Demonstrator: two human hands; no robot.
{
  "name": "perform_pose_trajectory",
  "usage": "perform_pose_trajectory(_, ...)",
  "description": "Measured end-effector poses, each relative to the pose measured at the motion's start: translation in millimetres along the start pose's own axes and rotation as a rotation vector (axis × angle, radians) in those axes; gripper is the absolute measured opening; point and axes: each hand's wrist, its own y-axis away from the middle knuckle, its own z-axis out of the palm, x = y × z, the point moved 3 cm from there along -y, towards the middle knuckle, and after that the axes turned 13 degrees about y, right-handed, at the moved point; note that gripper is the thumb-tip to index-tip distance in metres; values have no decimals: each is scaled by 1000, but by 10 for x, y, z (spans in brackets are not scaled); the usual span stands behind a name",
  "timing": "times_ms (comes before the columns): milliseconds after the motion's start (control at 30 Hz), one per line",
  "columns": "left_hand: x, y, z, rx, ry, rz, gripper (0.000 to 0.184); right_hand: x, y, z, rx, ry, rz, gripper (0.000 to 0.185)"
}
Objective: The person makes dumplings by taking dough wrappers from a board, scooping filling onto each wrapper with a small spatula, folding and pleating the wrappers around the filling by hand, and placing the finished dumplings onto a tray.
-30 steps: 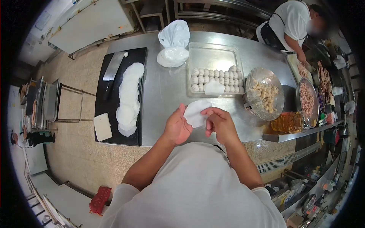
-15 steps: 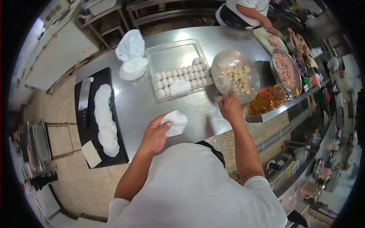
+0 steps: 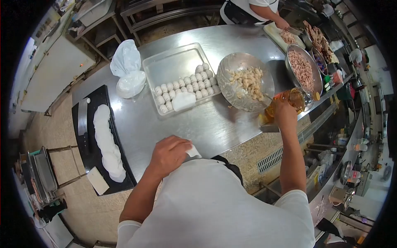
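My left hand (image 3: 169,155) is closed around a thin white round wrapper (image 3: 193,152), near the front edge of the steel table (image 3: 182,126). At the right, my right hand (image 3: 284,113) is at the near rim of a metal bowl (image 3: 225,82) with a pale chunky filling (image 3: 250,82), in front of a bottle of amber oil (image 3: 294,99). Its fingers look bent, but what they hold is hidden. A clear tray (image 3: 165,60) holds rows of pleated white balls (image 3: 194,84), with a white piece (image 3: 184,101) lying over its near part.
On a black board (image 3: 89,153) at the left lie a cleaver (image 3: 82,118), overlapping white wrappers (image 3: 106,144) and a white block (image 3: 98,180). White plastic bags (image 3: 126,60) lie behind. Another person (image 3: 254,12) works at the back right near a bowl of minced meat (image 3: 301,68).
My right hand has left the wrapper and moved right, past the filling, to the bowl's near rim. My left hand has kept the wrapper and turned over. The view has swung right.
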Motion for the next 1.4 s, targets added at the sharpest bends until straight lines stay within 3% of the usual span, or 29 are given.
perform_pose_trajectory(67, -89, -44, 7, 34, 48, 30, 29, 28, 38, 41, 53, -8, 56, 16)
perform_pose_trajectory(133, -159, -135, -32, 258, 181, -31, 39, -99, 79, 201, -61, -92, -11, 19)
perform_pose_trajectory(167, -215, -160, 3, 258, 178, -29, 39, -134, 99, 242, -58, -94, -11, 19)
perform_pose_trajectory(233, -510, -111, 119, 463, 622, -446, 39, -242, 202, 236, 32, -211, -117, 20)
perform_pose_trajectory(267, -574, -115, 171, 462, 621, -447, 39, -246, 236, 259, 31, -212, -116, 20)
perform_pose_trajectory(333, -772, -59, 375, 747, 1530, -844, 37, -266, 276, 259, 87, -366, -175, 29)
perform_pose_trajectory(367, -852, 7, 473, 830, 1581, -1016, 42, -254, 278, 256, 91, -368, -177, 29)
perform_pose_trajectory(467, -790, 19, 581, 726, 1575, -1044, 43, -201, 298, 185, 151, -454, -117, 28)
perform_pose_trajectory(600, -747, -116, 693, 501, 1368, -1069, 41, -202, 139, 297, 70, -283, 1, 33)
perform_pose_trajectory(667, -727, -262, 704, 79, 839, -948, 39, -176, 116, 348, 44, -232, 13, 33)
perform_pose_trajectory(700, -698, -344, 683, 82, 835, -945, 39, -193, 126, 328, 23, -249, -57, 33)
perform_pose_trajectory(767, -539, -556, 656, -129, 452, -642, 41, -188, 153, 310, -4, -269, -131, 32)
perform_pose_trajectory(800, -564, -582, 705, -130, 450, -643, 41, -147, 164, 292, 29, -327, -190, 32)
perform_pose_trajectory(867, -594, -665, 777, -8, 270, -367, 43, -116, 173, 276, 64, -385, -246, 31)
perform_pose_trajectory(900, -616, -703, 816, -8, 270, -365, 43, -105, 161, 264, 75, -378, -198, 32)
perform_pose_trajectory(967, -735, -725, 905, 16, 503, -663, 42, -111, 136, 276, 86, -373, -153, 32)
perform_pose_trajectory(1000, -810, -735, 977, 19, 501, -666, 42, -134, 123, 319, 84, -341, -136, 33)
perform_pose_trajectory(1067, -1025, -714, 1177, 146, 806, -890, 44, -144, 131, 347, 83, -310, -122, 33)
perform_pose_trajectory(1100, -1049, -758, 1219, 151, 803, -889, 44, -141, 168, 328, 92, -303, -124, 32)
perform_pose_trajectory(1167, -1103, -766, 1339, 181, 1024, -1085, 45, -138, 233, 283, 102, -297, -140, 31)
perform_pose_trajectory(1200, -1093, -789, 1372, 190, 1022, -1089, 45, -122, 281, 213, 90, -293, -136, 31)
perform_pose_trajectory(1267, -1071, -840, 1449, 374, 1357, -1104, 47, -105, 320, 231, 77, -288, -129, 31)
perform_pose_trajectory(1400, -1307, -844, 1680, 333, 1465, -1138, 45, -76, 367, 303, 52, -530, -231, 34)
